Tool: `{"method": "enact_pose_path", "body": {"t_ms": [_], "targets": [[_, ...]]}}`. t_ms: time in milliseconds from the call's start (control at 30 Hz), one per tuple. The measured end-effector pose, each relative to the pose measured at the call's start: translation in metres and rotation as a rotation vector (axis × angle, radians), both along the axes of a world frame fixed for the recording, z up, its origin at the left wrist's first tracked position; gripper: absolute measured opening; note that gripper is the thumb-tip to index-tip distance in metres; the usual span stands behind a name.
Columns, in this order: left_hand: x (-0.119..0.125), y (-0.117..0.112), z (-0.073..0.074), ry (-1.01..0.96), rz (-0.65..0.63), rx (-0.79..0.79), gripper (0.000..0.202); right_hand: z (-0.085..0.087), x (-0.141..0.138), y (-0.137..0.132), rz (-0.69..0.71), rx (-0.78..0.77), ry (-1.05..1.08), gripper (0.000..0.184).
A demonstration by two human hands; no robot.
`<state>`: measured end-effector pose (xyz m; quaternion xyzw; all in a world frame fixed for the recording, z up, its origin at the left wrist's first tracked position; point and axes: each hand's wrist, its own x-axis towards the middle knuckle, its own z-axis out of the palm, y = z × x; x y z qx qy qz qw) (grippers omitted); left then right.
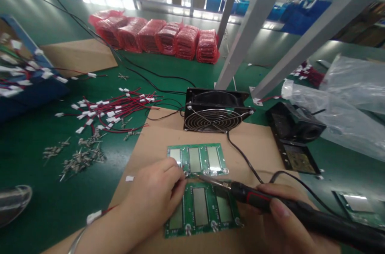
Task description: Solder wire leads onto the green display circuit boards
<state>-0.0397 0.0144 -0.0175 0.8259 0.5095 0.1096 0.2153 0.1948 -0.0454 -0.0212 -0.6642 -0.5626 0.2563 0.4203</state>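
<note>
My right hand [288, 214] is wrapped round the black handle of a soldering iron [258, 198]. Its metal tip reaches the lower edge of the far green circuit board [186, 160], which bears three display panels. At that same edge, left of the tip, my left hand [159, 190] is closed in a pinch; what sits between its fingers is hidden. A red wire with a white connector [94, 216] runs beneath my left wrist. Closer to me lies a second board [200, 206] with three displays, partly covered by my left hand.
A black fan [215, 111] stands behind the boards on a cardboard sheet [156, 134]. At right is an iron stand [296, 134]. Red wires with white connectors [111, 109] and small metal parts [82, 160] lie left. Red-wrapped stacks [164, 39] line the back.
</note>
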Motion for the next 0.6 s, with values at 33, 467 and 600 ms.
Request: {"method": "enact_pose_path", "body": {"t_ms": [33, 467, 600], "targets": [[0.0, 0.0, 0.0, 0.002, 0.006, -0.004, 0.019, 0.0, 0.0, 0.001, -0.007, -0.027, 0.021, 0.02], [0.002, 0.001, -0.008, -0.034, 0.019, 0.058, 0.018, -0.015, 0.003, 0.004, -0.008, -0.131, 0.117, 0.019], [0.003, 0.002, -0.009, -0.029, 0.028, 0.064, 0.019, -0.015, 0.003, 0.005, -0.016, -0.165, 0.176, 0.02]]}}
